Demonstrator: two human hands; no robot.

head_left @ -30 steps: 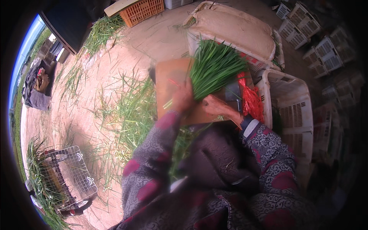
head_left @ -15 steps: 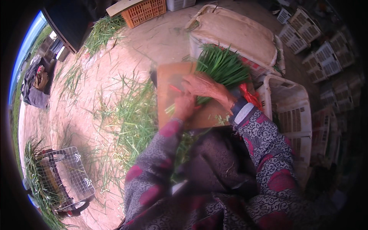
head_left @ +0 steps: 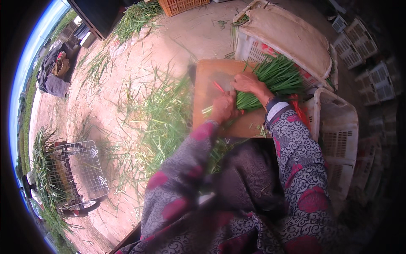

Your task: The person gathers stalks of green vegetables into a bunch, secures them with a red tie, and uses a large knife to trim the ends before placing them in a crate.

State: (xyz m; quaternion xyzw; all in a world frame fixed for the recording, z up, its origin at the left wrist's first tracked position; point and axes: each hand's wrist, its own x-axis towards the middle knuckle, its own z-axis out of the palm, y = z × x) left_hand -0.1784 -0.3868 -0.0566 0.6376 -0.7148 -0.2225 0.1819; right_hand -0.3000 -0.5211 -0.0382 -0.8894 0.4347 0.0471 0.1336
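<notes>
A thick bundle of long green leaves, like garlic chives (head_left: 277,76), lies across a brown wooden board (head_left: 208,73), its pale cut ends toward the lower left. Around the lower stalks, my left hand (head_left: 223,107) is closed on a thin red tie (head_left: 218,86). One end of the tie sticks up past the fingers, and a bit of red shows by the wrist side. My right hand (head_left: 250,84) rests on the bundle just above the left, fingers curled in a pinch; what they hold is hidden. Small cut stalk pieces (head_left: 263,130) lie on the board's near edge.
More red ties (head_left: 299,111) hang at the board's right, beside a white plastic crate (head_left: 338,114). A cloth-covered crate (head_left: 287,36) stands beyond. Loose leaves (head_left: 165,122) litter the floor at left, near a wire-basket cart (head_left: 84,169). An orange crate (head_left: 184,6) is at the back.
My view has shifted, so the board sits farther right. My right hand has drawn back from over the left and curled, and the red tie's end now stands out above my left hand.
</notes>
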